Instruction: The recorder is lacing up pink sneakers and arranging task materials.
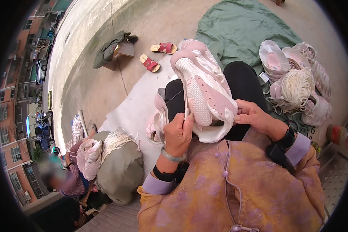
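A pink and white mesh shoe upper (199, 87) lies across my lap, its toe pointing away from me and its open heel loop nearest my body. My left hand (177, 133) is closed, thumb and fingers pinching the upper's left edge, where a thin dark thread shows nearby. On the other side my right hand (255, 118) grips the heel collar between thumb and fingers. At least one other upper is stacked under the held one near the toe. Beside my left knee rests another pink and white upper (154, 120).
Bundles of uppers (294, 83) with pale laces sit at right by a green cloth (243, 31). Red sandals (150, 63) and a low stool (123, 50) stand ahead. At left, more bundles (91, 156) rest on a grey-green sack (121, 176), near another person (71, 179).
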A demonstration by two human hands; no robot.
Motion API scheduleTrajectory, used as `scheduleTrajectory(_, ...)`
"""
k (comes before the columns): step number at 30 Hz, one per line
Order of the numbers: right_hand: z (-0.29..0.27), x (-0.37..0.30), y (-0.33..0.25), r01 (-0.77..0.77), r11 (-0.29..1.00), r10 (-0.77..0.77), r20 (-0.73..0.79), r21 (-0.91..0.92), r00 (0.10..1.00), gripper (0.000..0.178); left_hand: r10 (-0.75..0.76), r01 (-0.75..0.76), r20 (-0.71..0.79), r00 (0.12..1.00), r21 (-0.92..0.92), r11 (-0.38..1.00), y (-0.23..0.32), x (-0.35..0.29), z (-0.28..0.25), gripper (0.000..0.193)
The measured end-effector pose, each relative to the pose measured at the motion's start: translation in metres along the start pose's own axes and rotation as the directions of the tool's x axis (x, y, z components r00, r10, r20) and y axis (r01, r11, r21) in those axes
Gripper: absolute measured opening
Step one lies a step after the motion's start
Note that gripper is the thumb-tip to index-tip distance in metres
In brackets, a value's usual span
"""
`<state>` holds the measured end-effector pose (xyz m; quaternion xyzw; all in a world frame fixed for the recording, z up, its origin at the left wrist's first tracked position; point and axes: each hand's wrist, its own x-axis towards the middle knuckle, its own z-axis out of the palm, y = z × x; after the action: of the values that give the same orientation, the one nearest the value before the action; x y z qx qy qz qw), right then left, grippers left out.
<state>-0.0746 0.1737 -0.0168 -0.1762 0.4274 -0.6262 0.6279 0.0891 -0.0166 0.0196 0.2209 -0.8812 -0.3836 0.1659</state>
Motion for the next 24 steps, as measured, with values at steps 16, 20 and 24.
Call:
scheduleTrajectory(16,-0.022,0.032,-0.018,0.046,0.998,-0.036,-0.239,0.034,0.970,0.041,0.222,-0.197,0.013,0.975,0.506,0.840,-0.006,0.045,0.032,0.029)
scheduleTrajectory(20,-0.017,0.032,-0.025,0.055,0.994,-0.081,-0.283,-0.100,0.956,0.046,0.250,-0.209,-0.010,0.968,0.517,0.830,-0.008,0.043,0.036,0.029)
scheduleTrajectory(24,-0.018,0.031,-0.029,0.060,0.987,-0.106,-0.317,-0.150,0.942,0.046,0.283,-0.223,-0.045,0.958,0.506,0.833,-0.011,0.042,0.040,0.028)
